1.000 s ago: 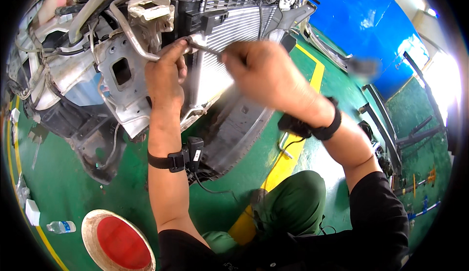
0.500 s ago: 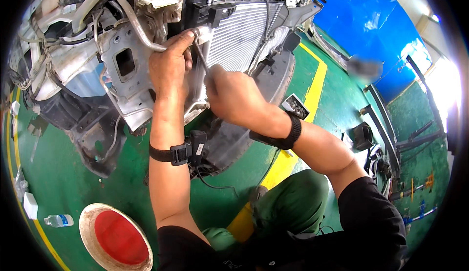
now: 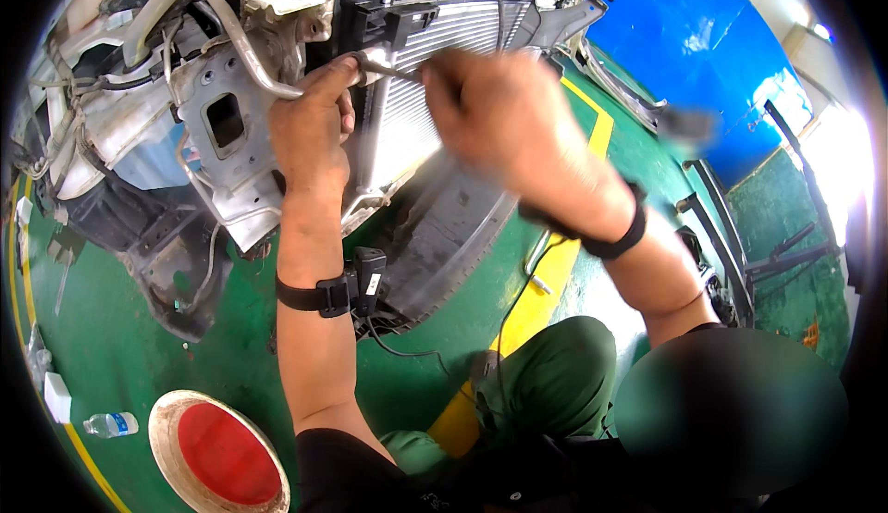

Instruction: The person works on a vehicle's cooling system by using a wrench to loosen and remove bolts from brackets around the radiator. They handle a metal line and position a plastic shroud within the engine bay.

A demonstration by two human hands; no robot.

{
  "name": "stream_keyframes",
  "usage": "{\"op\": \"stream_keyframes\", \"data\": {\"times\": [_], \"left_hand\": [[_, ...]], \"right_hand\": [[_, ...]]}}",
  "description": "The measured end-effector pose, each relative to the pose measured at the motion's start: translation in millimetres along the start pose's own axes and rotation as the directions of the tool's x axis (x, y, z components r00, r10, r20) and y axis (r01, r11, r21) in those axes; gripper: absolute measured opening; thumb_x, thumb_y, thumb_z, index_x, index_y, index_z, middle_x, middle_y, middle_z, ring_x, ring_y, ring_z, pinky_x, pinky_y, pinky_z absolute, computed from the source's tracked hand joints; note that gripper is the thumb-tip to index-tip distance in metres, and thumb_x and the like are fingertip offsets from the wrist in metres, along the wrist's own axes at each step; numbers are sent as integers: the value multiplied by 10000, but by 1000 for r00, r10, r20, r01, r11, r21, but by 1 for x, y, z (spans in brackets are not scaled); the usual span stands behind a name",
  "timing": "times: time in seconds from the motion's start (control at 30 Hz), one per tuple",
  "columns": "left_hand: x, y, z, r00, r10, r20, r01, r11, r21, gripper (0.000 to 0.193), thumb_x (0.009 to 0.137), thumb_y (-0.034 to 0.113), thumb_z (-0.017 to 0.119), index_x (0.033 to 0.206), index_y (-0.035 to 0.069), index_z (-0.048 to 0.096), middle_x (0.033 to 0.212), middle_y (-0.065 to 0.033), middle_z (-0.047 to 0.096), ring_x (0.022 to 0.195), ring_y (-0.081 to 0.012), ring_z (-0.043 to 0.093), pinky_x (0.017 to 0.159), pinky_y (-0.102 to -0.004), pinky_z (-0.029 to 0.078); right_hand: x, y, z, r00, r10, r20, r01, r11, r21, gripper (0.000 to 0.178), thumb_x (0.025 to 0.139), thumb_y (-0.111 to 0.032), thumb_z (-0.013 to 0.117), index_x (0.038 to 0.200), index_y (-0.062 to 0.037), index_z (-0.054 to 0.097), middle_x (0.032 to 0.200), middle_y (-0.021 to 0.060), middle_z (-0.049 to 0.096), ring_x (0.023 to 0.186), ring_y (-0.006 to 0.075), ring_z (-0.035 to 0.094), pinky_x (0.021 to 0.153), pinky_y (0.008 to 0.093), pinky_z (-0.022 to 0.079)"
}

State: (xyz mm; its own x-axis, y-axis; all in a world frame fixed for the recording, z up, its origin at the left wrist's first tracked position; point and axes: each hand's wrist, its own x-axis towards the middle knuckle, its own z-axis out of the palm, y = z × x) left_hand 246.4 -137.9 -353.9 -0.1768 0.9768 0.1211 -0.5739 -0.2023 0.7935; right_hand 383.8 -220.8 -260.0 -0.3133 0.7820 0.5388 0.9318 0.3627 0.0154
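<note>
A wrench [image 3: 398,73] spans the space between my two hands, its head at a fitting on the left edge of the silvery, finned radiator [image 3: 467,27]. My left hand [image 3: 310,129] is closed at the wrench head, with the thumb and fingers pressed there. The handle's far end lies in the closed fingers of my right hand [image 3: 513,115], which is smeared by motion and hovers in front of the radiator fins. Just left of my left hand runs a bent metal pipe [image 3: 242,46]. The fastener under the wrench head is hidden.
The stripped car front has a metal plate [image 3: 202,120] and hanging dark liner [image 3: 176,277] at left. A dark tyre-like part [image 3: 453,226] stands below the radiator. A red-bottomed basin [image 3: 166,411] and plastic bottle [image 3: 111,424] sit on the floor. Metal frames [image 3: 717,245] lean right.
My right hand has swung up and to the right with the wrench handle, turning it from steep to nearly level. My left hand stays at the wrench head.
</note>
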Motion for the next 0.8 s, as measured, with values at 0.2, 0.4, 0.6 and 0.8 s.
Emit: {"op": "stream_keyframes", "data": {"times": [0.2, 0.4, 0.6, 0.8], "left_hand": [[0, -6, 2, 999, -9, 37, 8, 1000, 7, 229, 837, 237, 767, 871, 18, 712, 620, 19, 516, 481, -64, 429, 428, -207, 252], [0, 0, -4, 999, -21, 50, 19, 999, 40, 232, 845, 221, 755, 922, 5, 723, 624, 22, 516, 486, -58, 430, 430, -193, 247], [-1, 0, 4, 998, -59, 5, 59, 998, -25, 238, 843, 175, 748, 987, -14, 734, 634, 18, 521, 490, -60, 436, 432, -199, 256], [-2, -4, 0, 1000, -4, 25, 2, 999, 45, 235, 836, 227, 766, 935, 15, 740, 614, 37, 513, 481, -55, 432, 437, -205, 244]], "right_hand": [[-33, -3, 81, 961, 86, 264, -147, 965, 218, 233, 949, -171, 499, 1025, 50, 504, 662, 238, 636, 635, 427, 656, 588, 524, 522], [-26, -1, 29, 967, 88, 239, -140, 968, 210, 182, 914, -155, 533, 903, 16, 592, 671, 256, 625, 662, 445, 646, 624, 524, 529], [18, 6, -18, 981, -103, -165, 131, 977, 167, 228, 907, -183, 562, 842, 0, 682, 679, 250, 629, 632, 427, 640, 591, 501, 531], [-32, -16, 41, 923, 151, 354, -131, 988, -79, 202, 977, -192, 462, 1000, 2, 515, 678, 208, 650, 626, 377, 672, 554, 498, 523]]}}
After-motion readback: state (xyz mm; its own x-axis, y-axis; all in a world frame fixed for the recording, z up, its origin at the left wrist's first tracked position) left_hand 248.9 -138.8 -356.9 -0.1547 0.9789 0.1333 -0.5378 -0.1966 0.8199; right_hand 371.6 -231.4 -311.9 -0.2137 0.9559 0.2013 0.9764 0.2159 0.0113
